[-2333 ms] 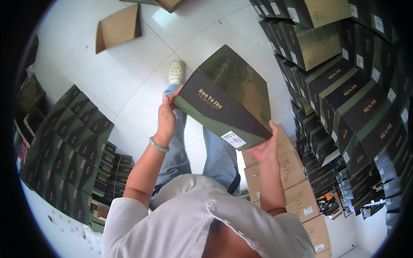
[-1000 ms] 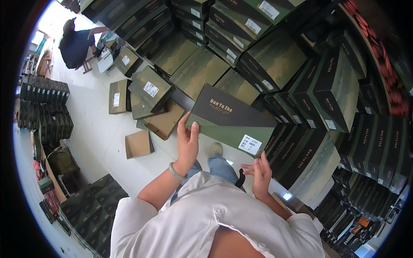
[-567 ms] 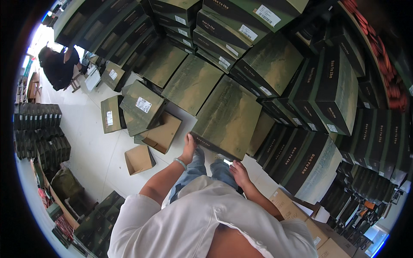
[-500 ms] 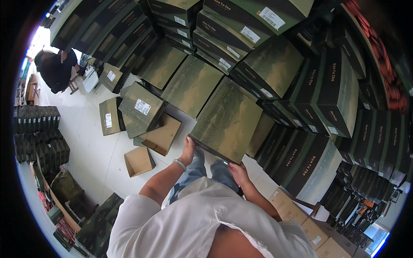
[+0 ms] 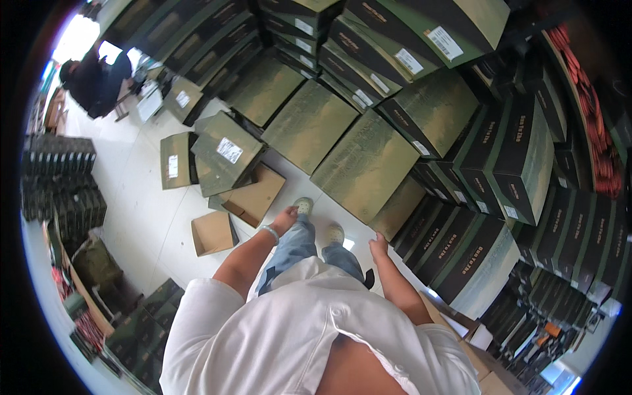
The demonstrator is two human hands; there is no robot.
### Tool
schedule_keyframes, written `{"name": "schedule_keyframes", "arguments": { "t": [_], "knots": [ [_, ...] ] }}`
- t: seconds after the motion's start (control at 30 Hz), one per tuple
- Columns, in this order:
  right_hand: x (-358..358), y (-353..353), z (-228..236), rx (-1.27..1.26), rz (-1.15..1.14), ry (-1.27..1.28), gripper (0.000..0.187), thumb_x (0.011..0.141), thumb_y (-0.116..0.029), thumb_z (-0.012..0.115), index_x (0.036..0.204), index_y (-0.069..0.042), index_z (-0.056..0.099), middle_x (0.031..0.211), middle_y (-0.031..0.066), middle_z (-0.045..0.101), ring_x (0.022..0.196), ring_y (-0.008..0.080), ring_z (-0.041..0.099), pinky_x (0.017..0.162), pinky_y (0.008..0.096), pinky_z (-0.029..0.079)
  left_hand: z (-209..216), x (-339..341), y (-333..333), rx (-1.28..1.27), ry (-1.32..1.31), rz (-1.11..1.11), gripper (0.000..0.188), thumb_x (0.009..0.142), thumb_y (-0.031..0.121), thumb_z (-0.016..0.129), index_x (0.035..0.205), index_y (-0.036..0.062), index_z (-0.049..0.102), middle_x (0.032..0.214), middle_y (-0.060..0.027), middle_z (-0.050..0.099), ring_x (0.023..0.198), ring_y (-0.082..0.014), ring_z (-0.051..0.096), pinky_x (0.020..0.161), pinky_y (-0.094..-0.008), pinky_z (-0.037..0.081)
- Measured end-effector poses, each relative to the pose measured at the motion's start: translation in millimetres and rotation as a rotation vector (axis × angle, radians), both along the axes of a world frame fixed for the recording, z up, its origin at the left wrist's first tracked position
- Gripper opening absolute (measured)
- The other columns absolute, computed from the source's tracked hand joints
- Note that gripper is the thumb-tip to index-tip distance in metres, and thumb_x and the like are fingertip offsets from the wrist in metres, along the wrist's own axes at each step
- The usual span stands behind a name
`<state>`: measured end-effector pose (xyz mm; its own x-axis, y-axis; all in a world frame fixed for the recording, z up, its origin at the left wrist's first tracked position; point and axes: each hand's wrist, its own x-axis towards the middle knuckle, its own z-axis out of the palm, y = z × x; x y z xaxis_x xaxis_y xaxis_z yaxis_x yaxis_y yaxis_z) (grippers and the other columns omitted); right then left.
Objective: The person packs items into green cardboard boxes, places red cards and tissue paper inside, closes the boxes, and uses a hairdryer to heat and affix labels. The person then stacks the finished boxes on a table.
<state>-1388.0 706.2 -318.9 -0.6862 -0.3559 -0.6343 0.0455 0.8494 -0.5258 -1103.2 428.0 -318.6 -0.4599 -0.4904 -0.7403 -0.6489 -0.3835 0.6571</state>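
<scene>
From where I stand, the person's left hand (image 5: 285,220) hangs above a pale clog (image 5: 303,205), free, with its fingers loosely curled. A pale green bangle (image 5: 268,230) circles that wrist. The right hand (image 5: 378,245) is also free, half curled, just beside the near corner of a green shoebox (image 5: 365,168); I cannot tell whether a fingertip touches it.

That shoebox lies flat, its camouflage-like top facing up, at the near end of a row. Just beside it, on the left, is a matching box (image 5: 309,125), and beyond that another one (image 5: 263,89). On its right side sits a box set lower (image 5: 398,209), partly hidden. Behind the row rises a tall stack (image 5: 421,39) with white labels on the box ends. More dark boxes (image 5: 474,257) stand close together on the right, and red goods (image 5: 589,125) line a shelf at the far right.

To the left, on the white tiled floor (image 5: 158,243), a labelled box (image 5: 227,155) lies tilted over an open brown carton (image 5: 263,191). A smaller labelled box (image 5: 176,160) is next to it, and a shallow brown tray (image 5: 214,234) sits nearer the person. Farther off, at the upper left, someone in dark clothes (image 5: 99,79) is bent forward.
</scene>
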Motion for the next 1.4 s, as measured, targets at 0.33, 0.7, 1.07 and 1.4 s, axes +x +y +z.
{"name": "schedule_keyframes", "arguments": {
  "t": [0.33,0.7,1.07,1.4],
  "knots": [
    [-53.2,68.3,8.4,0.435,0.930,-0.208,0.046,0.079,-0.015,0.059,0.125,-0.004,0.059,0.108,0.0173,0.060,0.092,0.0298,0.062,0.076,0.0395,0.050,102.9,268.9,208.9,-0.182,-0.471,0.886,0.038,0.093,0.024,0.047,0.121,-0.0002,0.059,0.105,-0.0231,0.067,0.095,-0.0322,0.066,0.086,-0.0391,0.052],
    [11.3,-196.8,-41.1,0.073,1.017,0.089,0.034,0.084,-0.004,0.051,0.115,-0.008,0.063,0.064,0.0056,0.055,0.054,0.0186,0.053,0.044,0.0347,0.040,50.4,295.3,573.8,0.110,-0.674,0.694,0.032,0.087,0.029,0.051,0.097,0.0055,0.070,0.085,-0.0151,0.069,0.082,-0.0262,0.066,0.074,-0.0432,0.053],
    [542.3,-251.3,83.3,-0.042,1.725,-0.185,0.043,0.085,-0.019,0.063,0.126,-0.005,0.059,0.101,0.0125,0.068,0.087,0.0231,0.065,0.073,0.0354,0.053,89.4,572.5,552.1,0.011,-0.521,1.805,0.042,0.089,0.025,0.051,0.125,0.0024,0.057,0.109,-0.0246,0.066,0.100,-0.0355,0.064,0.088,-0.0416,0.049],
    [679.0,-391.0,-2.4,0.451,2.038,0.258,0.039,0.084,-0.028,0.064,0.114,-0.004,0.067,0.114,0.0190,0.067,0.109,0.0307,0.063,0.090,0.0387,0.050,112.3,767.0,389.2,-0.012,-0.259,1.709,0.053,0.090,0.034,0.057,0.132,0.0023,0.051,0.126,-0.0240,0.059,0.118,-0.0353,0.056,0.100,-0.0386,0.044]
  ]
}}
